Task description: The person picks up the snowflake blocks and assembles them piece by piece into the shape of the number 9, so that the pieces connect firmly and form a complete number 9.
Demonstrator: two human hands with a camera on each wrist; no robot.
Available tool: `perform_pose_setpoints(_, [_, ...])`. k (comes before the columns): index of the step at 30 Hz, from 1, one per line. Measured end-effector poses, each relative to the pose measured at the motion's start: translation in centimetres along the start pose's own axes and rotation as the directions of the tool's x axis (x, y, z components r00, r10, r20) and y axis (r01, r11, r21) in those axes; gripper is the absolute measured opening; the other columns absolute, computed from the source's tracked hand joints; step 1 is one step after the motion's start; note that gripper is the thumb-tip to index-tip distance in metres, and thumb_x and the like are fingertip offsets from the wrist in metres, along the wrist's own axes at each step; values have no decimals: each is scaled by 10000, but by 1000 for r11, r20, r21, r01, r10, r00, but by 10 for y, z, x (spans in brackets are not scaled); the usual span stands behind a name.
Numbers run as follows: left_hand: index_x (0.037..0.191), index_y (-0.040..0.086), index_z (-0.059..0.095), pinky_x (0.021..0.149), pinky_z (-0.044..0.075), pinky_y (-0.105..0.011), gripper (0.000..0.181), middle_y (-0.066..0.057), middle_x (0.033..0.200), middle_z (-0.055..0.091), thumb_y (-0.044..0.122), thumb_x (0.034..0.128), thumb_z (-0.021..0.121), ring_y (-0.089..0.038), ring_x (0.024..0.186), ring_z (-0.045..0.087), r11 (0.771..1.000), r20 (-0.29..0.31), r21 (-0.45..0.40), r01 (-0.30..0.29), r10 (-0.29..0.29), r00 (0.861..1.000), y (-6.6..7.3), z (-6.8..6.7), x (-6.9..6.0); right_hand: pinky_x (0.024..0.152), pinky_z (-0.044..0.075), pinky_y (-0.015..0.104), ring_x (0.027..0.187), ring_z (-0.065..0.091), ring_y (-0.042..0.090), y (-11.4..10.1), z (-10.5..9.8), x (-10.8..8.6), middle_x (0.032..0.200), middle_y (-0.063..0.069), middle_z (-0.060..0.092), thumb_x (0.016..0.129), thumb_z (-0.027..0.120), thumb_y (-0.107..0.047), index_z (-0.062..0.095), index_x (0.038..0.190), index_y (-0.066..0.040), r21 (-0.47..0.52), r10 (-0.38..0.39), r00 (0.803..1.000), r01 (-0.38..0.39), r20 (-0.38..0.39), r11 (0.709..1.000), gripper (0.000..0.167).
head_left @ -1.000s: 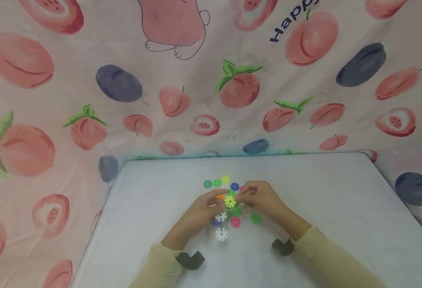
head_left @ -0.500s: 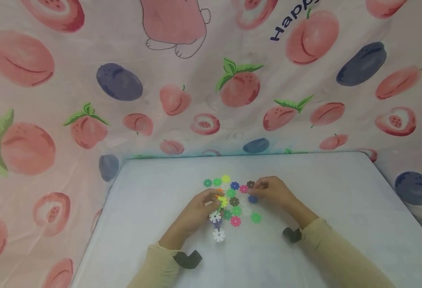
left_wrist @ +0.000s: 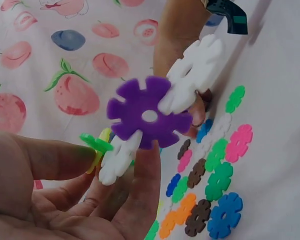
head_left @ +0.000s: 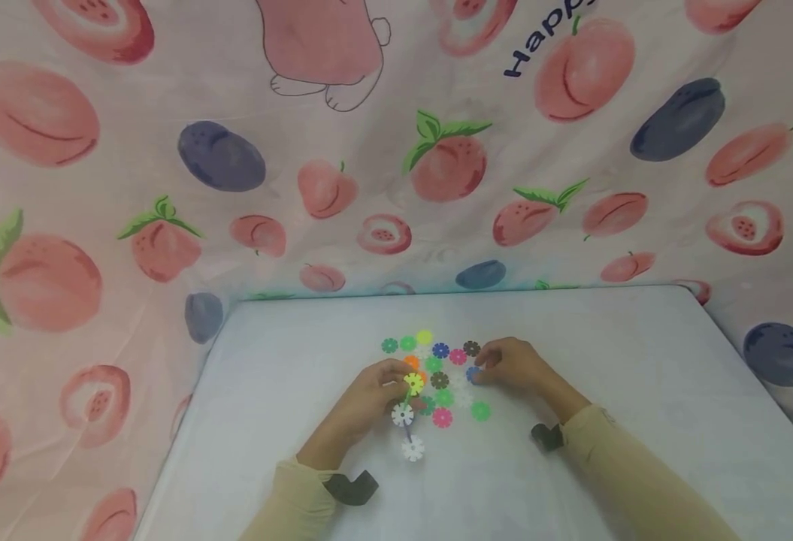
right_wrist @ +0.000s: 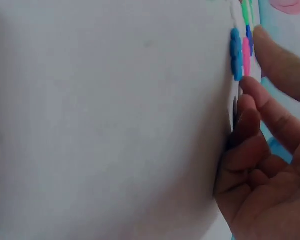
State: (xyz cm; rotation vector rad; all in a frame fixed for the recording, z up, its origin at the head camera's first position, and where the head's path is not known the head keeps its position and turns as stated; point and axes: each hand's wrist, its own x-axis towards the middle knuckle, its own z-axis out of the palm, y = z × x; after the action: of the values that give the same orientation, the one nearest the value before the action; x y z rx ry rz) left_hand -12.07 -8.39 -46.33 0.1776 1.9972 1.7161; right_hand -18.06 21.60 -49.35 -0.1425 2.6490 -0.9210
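My left hand (head_left: 369,398) pinches a chain of interlocking snowflake discs between thumb and fingers. In the left wrist view the chain shows a green disc (left_wrist: 96,142), a white disc (left_wrist: 116,162), a purple disc (left_wrist: 127,117) and an outer white disc (left_wrist: 197,75). A yellow disc (head_left: 413,384) sits at the upper end in the head view. My right hand (head_left: 514,366) is low over the table at the right of the loose discs. Its thumb and index finger are apart, with a blue disc (right_wrist: 236,54) close to the fingertips.
Loose discs lie flat on the white table (head_left: 572,323), among them a pink disc (head_left: 442,418), a brown disc (head_left: 440,380) and a green disc (head_left: 480,411). Behind the table hangs a fruit-printed cloth (head_left: 382,150).
My right hand has let go of the chain and moved right to the blue disc. My left hand has drawn the chain slightly left and lower.
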Motion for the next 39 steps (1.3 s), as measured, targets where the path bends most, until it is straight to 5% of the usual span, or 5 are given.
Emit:
perform_pose_setpoints(8, [1244, 67, 566, 741, 465, -327, 272, -116, 1048, 625, 128, 981, 532, -212, 929, 739, 999, -33, 6, 36, -36, 999, -1, 3, 2, 790, 541, 381, 881, 602, 211, -10, 4, -4, 923, 46, 686, 758, 891, -245, 753, 932, -126, -1, 36, 999, -36, -35, 999, 253])
perform_pose_setpoints(15, [1211, 60, 597, 706, 483, -294, 267, -66, 967, 543, 163, 966, 579, -182, 821, 528, 999, -88, 41, 22, -18, 996, -2, 3, 4, 807, 548, 401, 860, 608, 205, -12, 6, -4, 880, 37, 691, 745, 899, -219, 759, 890, -112, -11, 39, 998, -39, -49, 999, 229])
perform_pose_setpoints(21, [1201, 62, 594, 777, 543, -314, 255, -80, 1002, 581, 191, 981, 589, -211, 884, 600, 999, -80, 30, 14, -12, 997, -1, 5, 4, 789, 531, 377, 857, 604, 195, -5, 5, -3, 852, 12, 689, 753, 895, -272, 744, 843, -134, -20, 29, 999, -30, -43, 999, 223])
perform_pose_setpoints(28, [1161, 51, 631, 976, 563, -478, 220, -75, 965, 592, 143, 962, 608, -313, 1001, 647, 1000, -55, 4, -18, 18, 998, 0, 6, 5, 808, 532, 371, 901, 594, 206, -1, 4, -4, 911, 14, 689, 816, 851, -351, 738, 849, -151, 34, 78, 997, -78, -2, 996, 233])
perform_pose_setpoints(39, [1078, 98, 695, 905, 586, -348, 243, -61, 1079, 707, 304, 950, 711, -188, 958, 680, 997, -67, 81, 14, -9, 998, -7, 4, 10, 902, 522, 416, 966, 615, 186, -8, 1, -14, 949, -36, 734, 851, 811, -402, 779, 856, -205, 140, 65, 997, -71, 42, 988, 200])
